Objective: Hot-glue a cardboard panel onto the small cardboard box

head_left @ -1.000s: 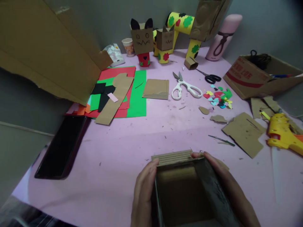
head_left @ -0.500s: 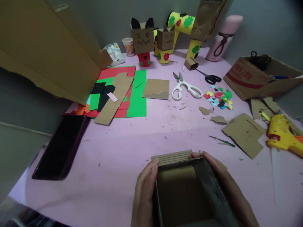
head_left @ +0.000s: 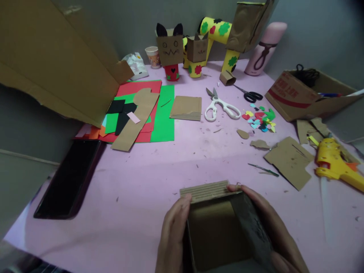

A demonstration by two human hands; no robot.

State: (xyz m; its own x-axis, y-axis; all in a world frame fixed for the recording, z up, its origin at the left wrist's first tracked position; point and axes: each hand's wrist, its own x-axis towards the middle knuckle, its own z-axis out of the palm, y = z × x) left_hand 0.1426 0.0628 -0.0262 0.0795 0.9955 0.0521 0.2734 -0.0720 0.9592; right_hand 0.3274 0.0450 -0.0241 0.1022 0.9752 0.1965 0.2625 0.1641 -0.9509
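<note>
Your left hand [head_left: 173, 229] and right hand [head_left: 271, 220] still hold the box [head_left: 224, 231]; right thumb [head_left: 280, 262] just appeared, seemingly at its dark near-right wall. Reads as bracing.

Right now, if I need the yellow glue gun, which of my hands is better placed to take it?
Probably your right hand: it's on the right side of the cardboard box you're holding, nearer the glue gun. Your left hand is opposite, farther away.

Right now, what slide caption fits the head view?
Left hand and right hand hold an open cardboard box at a pink table.
</note>
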